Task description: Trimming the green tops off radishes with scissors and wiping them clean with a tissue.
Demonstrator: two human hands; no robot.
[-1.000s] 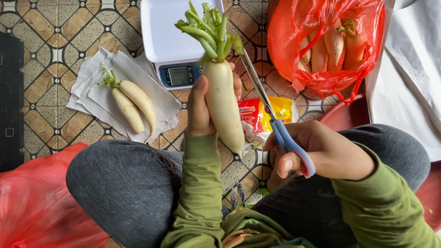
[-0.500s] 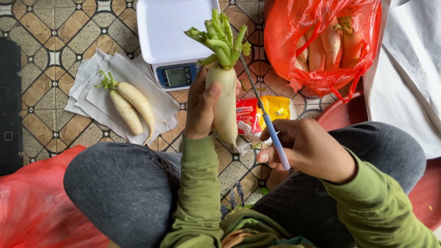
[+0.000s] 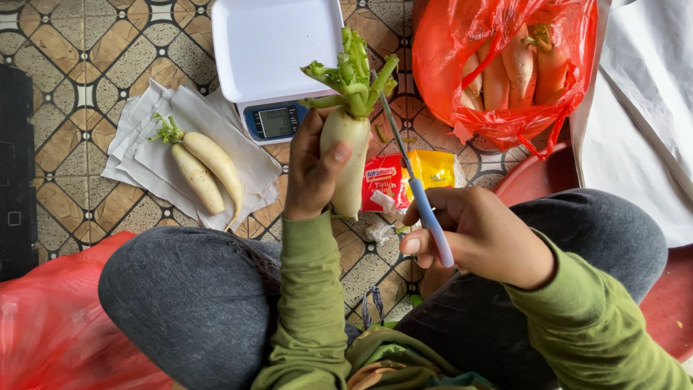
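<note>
radish upright, blade at its crown

over the lap of a seated person, the left hand is wrapped shut around a white radish, long axis running six to twelve o'clock, greens up. the right hand, at four o'clock from it, is closed on blue-handled scissors whose blade slants toward eleven o'clock and meets the leaf stems. the left hand is the nearer. below lies a patterned tile floor: a white scale at twelve o'clock, two trimmed radishes on paper at nine o'clock, a red bag of radishes at two o'clock.
</note>
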